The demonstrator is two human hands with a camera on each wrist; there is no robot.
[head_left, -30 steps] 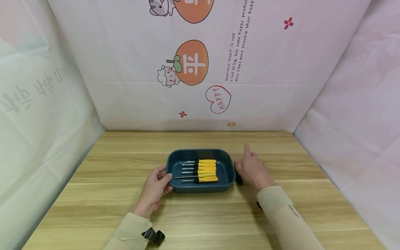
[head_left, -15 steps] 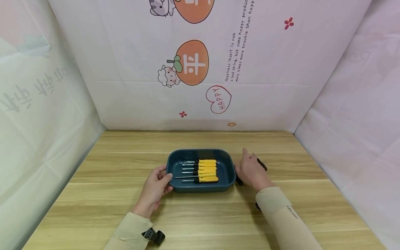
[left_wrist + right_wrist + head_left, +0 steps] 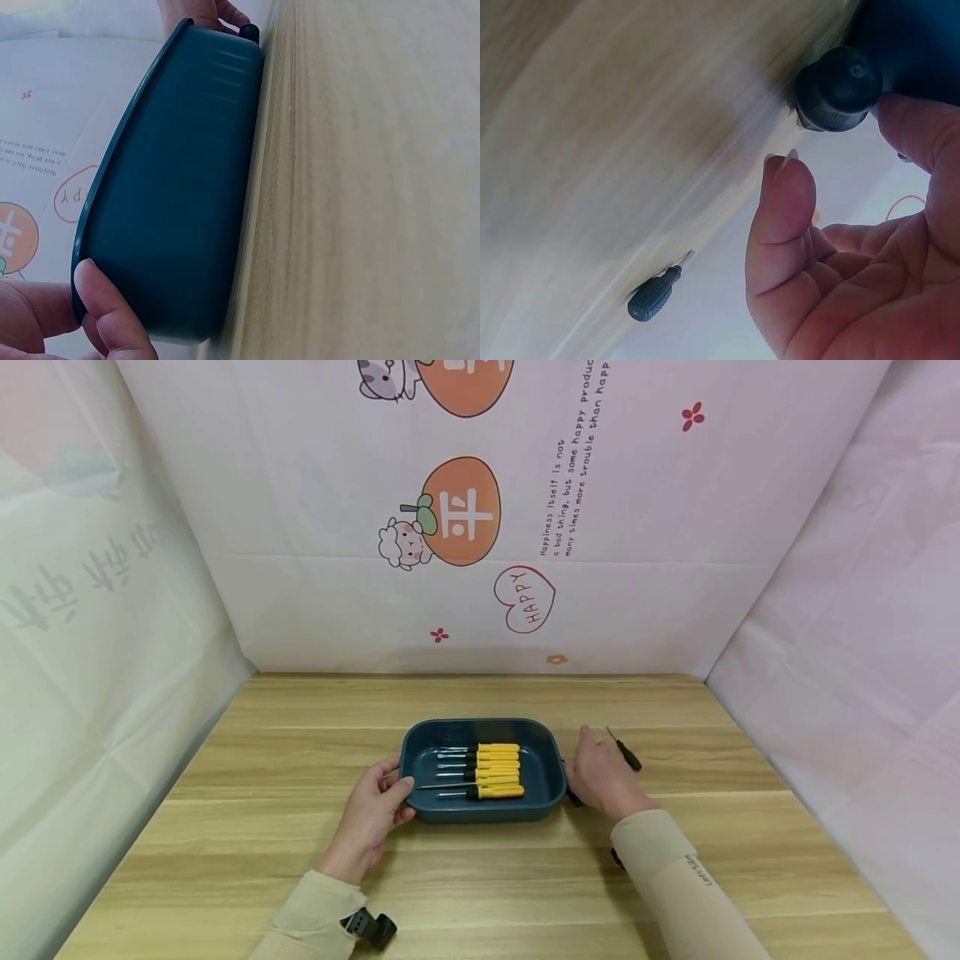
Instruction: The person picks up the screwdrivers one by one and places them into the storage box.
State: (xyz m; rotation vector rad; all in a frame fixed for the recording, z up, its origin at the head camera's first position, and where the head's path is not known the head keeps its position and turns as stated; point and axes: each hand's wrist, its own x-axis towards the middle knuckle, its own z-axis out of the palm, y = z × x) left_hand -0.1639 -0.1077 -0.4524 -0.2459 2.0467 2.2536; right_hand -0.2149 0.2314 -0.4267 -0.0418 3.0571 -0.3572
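Observation:
My left hand (image 3: 369, 808) pinches the left end of a dark blue rectangular box (image 3: 480, 813), thumb over the rim and fingers along the outside. Inside lie several screwdrivers (image 3: 500, 792) with yellow-and-black handles, side by side. At the box's right end is my right hand (image 3: 604, 777), beside a black-handled screwdriver (image 3: 838, 86) lying against the box wall. In the right wrist view the thumb reaches to the side of that handle, while the bent fingers stay apart from it. A second black screwdriver (image 3: 627, 755) lies on the table to the right of this hand.
The wood-grain table (image 3: 480, 893) stretches round the box. White printed cloth (image 3: 637, 610) closes off the back and both sides. Each sleeve carries a black wrist camera, the left one (image 3: 369, 928) hanging under the cuff.
My right hand has shifted slightly left and nearer, its raised index finger drawing down. The second black screwdriver, covered by the hand before, now shows. Left hand and box stay put.

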